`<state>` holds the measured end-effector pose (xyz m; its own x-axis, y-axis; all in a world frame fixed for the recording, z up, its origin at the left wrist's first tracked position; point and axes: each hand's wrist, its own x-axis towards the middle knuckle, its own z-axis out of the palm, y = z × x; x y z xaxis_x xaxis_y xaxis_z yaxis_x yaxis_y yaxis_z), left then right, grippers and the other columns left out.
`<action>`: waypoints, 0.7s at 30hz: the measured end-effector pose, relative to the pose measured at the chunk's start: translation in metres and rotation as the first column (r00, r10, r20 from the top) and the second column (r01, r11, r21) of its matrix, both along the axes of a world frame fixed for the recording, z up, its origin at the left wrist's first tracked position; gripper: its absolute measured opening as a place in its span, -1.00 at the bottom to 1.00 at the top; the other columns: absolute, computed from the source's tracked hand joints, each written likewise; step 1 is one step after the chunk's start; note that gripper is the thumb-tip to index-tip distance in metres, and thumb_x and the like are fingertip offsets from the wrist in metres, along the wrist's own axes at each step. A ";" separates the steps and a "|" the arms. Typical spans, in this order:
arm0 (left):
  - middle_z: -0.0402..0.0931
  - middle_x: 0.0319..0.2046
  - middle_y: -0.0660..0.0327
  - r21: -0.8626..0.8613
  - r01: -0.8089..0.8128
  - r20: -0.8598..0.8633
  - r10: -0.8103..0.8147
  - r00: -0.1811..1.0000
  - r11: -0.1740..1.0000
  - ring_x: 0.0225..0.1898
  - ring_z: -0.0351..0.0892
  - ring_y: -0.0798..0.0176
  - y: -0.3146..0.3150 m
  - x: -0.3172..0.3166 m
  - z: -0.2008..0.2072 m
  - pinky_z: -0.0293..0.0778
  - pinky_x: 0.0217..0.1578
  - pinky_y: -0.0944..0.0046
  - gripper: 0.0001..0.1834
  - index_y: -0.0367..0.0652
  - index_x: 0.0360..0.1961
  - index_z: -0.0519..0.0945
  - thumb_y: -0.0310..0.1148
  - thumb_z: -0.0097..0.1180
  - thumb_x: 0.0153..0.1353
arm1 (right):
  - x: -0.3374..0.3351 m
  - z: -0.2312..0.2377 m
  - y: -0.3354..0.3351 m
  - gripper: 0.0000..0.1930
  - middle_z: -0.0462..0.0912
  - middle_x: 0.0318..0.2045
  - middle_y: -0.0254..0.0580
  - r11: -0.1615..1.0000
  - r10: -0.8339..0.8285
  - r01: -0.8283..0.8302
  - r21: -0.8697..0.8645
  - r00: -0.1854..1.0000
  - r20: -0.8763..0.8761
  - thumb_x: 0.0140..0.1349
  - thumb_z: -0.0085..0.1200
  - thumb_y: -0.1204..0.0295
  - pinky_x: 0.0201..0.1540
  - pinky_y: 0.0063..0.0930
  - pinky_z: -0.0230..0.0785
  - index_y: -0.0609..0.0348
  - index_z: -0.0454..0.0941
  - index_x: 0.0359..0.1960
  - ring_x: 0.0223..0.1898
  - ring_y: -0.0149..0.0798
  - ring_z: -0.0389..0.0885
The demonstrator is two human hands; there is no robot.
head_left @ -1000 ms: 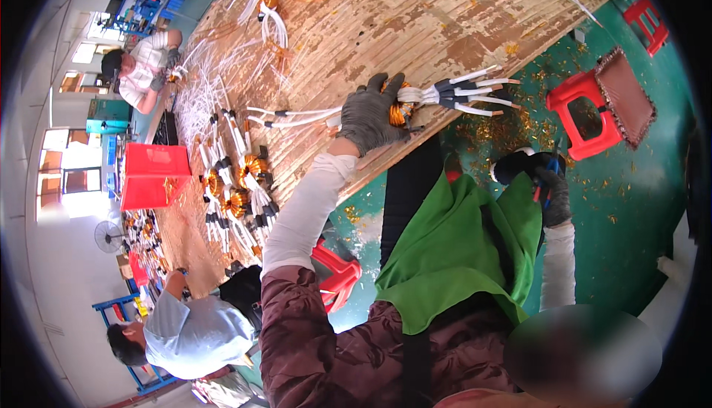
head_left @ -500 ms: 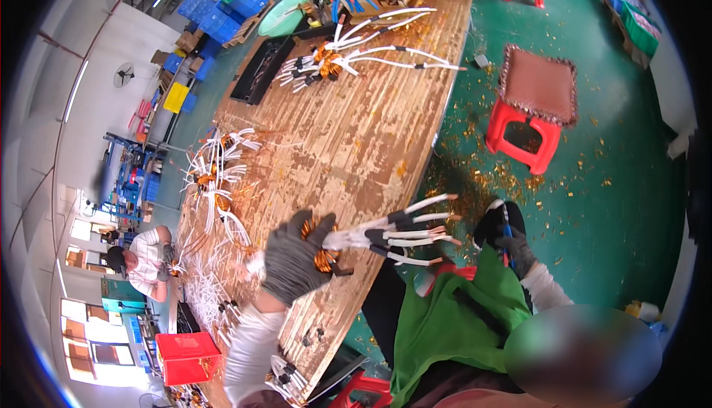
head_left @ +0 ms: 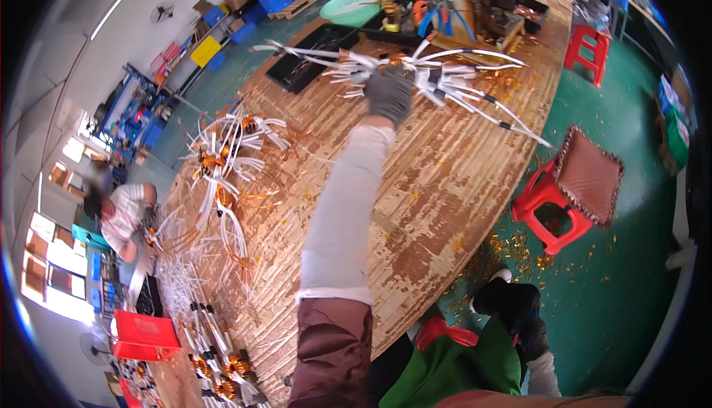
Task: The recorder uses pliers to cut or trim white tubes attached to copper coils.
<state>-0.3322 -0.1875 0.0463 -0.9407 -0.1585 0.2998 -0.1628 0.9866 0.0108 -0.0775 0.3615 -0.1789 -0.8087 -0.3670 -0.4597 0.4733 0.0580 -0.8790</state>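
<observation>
My left hand (head_left: 389, 96), in a dark grey glove, is stretched far across the wooden table. Its fingers are closed round a copper wire coil (head_left: 396, 60) with white sleeved leads, at a cluster of similar coils. Long white leads (head_left: 489, 100) with black bands fan out to the right of this hand, and others point left. Down at the lower right, beside the green apron (head_left: 460, 371), is my right hand (head_left: 532, 337), also in a dark glove. Its fingers are too dark and hidden to show what they hold.
More copper coils (head_left: 222, 156) lie on the table's left side (head_left: 334, 185), near white sleeve scraps (head_left: 182, 260). Black trays (head_left: 304, 74), a green basin (head_left: 354, 6) and blue-handled pliers (head_left: 449, 22) stand at the far end. A cushioned red stool (head_left: 552, 204) is at right; a co-worker (head_left: 122, 215) sits left.
My left hand has moved away from the near table edge to the far cluster, carrying the coil there. My right hand has gone lower; the blue-handled tool seen in it before no longer shows clearly.
</observation>
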 end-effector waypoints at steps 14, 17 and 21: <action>0.50 -0.15 0.06 0.062 0.172 0.340 -0.183 0.922 0.983 -0.03 0.43 0.00 0.017 0.432 0.011 0.34 -0.01 0.09 -0.68 -0.12 -0.23 0.57 -0.33 0.16 -0.08 | -0.002 -0.100 0.007 -0.54 0.47 -0.41 -0.24 0.998 0.040 -0.041 -0.053 0.999 -0.024 0.04 0.03 0.57 -0.50 -0.42 0.48 0.05 0.31 0.03 -0.45 -0.29 0.53; 0.54 -0.20 0.06 -0.033 -0.003 0.099 0.006 0.995 0.999 -0.14 0.51 0.01 -0.019 0.559 0.064 0.41 -0.10 0.12 -0.68 -0.18 -0.18 0.56 -0.37 0.17 -0.02 | 0.023 0.009 -0.043 -0.46 0.49 -0.41 -0.22 0.998 -0.004 0.007 -0.062 0.999 0.047 -0.04 0.00 0.65 -0.50 -0.45 0.49 0.07 0.27 0.06 -0.51 -0.29 0.51; 0.57 -0.29 0.05 0.211 -0.501 -0.026 0.517 0.856 0.839 -0.23 0.57 0.03 0.007 0.678 0.101 0.45 -0.17 0.16 -0.76 -0.17 -0.22 0.59 -0.32 0.11 0.08 | 0.015 -0.048 -0.009 -0.61 0.52 -0.37 -0.28 0.952 0.303 -0.289 -0.101 0.937 0.176 0.10 0.00 0.40 -0.37 -0.41 0.48 0.18 0.35 -0.01 -0.43 -0.33 0.53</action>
